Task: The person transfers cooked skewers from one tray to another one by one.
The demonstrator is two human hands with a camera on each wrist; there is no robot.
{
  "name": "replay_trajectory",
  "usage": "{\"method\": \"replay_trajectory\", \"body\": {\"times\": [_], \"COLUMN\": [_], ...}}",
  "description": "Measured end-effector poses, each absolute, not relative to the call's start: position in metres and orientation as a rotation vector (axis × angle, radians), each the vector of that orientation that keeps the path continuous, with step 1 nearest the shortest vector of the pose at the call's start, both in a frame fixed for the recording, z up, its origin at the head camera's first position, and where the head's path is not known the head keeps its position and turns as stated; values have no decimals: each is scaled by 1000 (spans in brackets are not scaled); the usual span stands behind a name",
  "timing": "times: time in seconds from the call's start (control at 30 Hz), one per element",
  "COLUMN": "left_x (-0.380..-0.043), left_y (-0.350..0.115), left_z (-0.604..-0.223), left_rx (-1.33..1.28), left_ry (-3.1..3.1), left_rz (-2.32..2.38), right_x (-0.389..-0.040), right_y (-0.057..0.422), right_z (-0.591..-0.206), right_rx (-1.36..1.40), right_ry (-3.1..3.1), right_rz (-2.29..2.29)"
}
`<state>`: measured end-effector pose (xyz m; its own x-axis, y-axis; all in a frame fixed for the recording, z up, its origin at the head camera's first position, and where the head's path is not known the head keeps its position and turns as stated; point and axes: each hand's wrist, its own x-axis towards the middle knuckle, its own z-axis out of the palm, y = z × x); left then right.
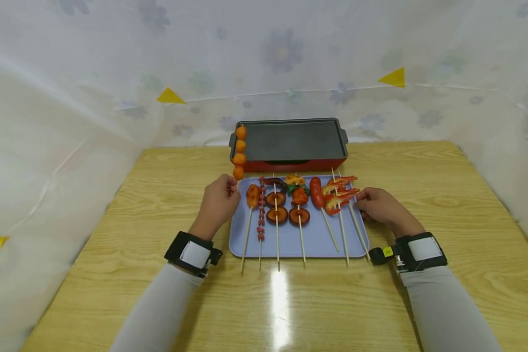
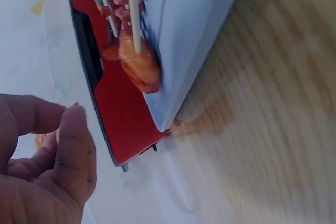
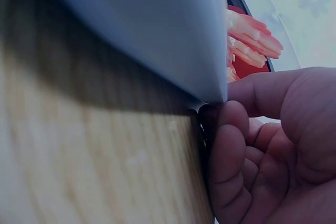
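Observation:
My left hand point(image 1: 220, 199) pinches the stick of a skewer of orange balls point(image 1: 240, 159), which stands upright with its top overlapping the grill's left corner in the head view. In the left wrist view thumb and fingertip meet; the balls are mostly hidden behind the hand. My right hand point(image 1: 382, 208) grips the right rim of a pale lavender tray point(image 1: 317, 240), fingers curled beneath its edge in the right wrist view. Several skewers lie on the tray: a chicken wing point(image 1: 253, 195), small red pieces, mushroom slices point(image 1: 276, 215), a sausage point(image 1: 317, 193) and shrimp point(image 1: 337, 201).
Just behind the tray sits a red grill with a flat dark top point(image 1: 295, 139) and small side handles. The skewer sticks reach over the tray's front rim. Patterned pale sheeting point(image 1: 283, 51) surrounds the wooden table point(image 1: 229, 308) at the back and sides.

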<state>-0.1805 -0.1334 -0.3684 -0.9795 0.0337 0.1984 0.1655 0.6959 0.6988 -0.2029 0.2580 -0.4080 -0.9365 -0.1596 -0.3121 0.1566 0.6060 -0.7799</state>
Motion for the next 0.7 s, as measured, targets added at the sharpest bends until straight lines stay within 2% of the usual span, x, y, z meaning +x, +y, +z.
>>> {"method": "replay_trajectory", "body": {"times": [0.23,0.7], "left_x": [-155,-125], "left_y": [-138,-135], "left_z": [-365,-370], "left_rx": [-174,21], "left_ry": [-2866,-3041], "left_rz": [-1119,-1076], "right_x": [-203,-202], "right_y": [258,259], "right_z": [-407,-407], "right_rx": [-3,-2], "right_ry": [2497,2475], "right_rz": [-1231,-1236]}}
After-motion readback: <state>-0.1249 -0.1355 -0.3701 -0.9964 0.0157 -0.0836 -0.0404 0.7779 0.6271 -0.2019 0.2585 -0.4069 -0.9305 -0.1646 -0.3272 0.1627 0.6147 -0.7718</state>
